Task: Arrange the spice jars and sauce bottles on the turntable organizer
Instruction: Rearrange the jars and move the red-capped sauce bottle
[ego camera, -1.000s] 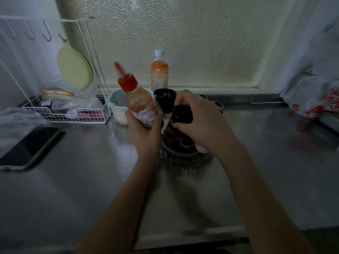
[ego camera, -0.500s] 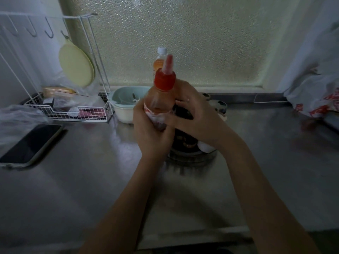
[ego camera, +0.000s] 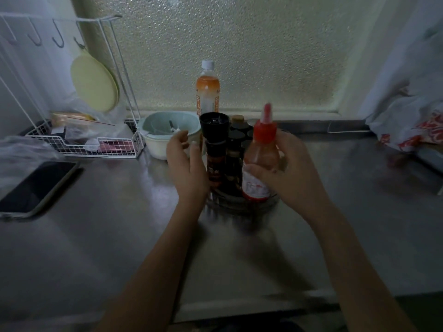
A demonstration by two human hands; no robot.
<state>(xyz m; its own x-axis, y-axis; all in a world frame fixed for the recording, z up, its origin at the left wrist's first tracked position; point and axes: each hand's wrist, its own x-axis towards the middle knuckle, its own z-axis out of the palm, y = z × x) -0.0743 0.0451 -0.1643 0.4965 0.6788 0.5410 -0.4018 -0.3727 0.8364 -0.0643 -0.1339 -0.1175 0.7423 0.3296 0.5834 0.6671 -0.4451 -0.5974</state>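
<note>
The steel bench (ego camera: 119, 236) is running from the near edge up to the window, and both forearms are reaching forward over it toward the turntable organizer (ego camera: 242, 204), which is sitting in the middle, between the two hands.

The right hand (ego camera: 294, 178) is nearest the thing that matters. Its fingers (ego camera: 257, 168) are wrapping the body of the red-capped sauce bottle (ego camera: 260, 164), with the thumb showing on the near side and the rest curling behind. The bottle is standing almost upright, its long axis vertical with the nozzle leaning a touch to the right, and its base is at the near right rim of the turntable. Whether the base is already resting on the tray or hanging just above it I cannot tell, as motion blur is smearing that edge. So the coming move looks like a short straight drop along the bottle's own axis, then a release to the right.

The left hand (ego camera: 187, 168) is hovering on the opposite side, fingers spread and holding nothing, just beside the tall black-topped grinder (ego camera: 214, 152). It seems placed to steady the neighbours or turn the tray.

Behind the grinder, dark-capped spice jars (ego camera: 237, 133) are crowding the rear of the turntable. Further back an orange drink bottle (ego camera: 207, 94) is standing by the window.
</note>
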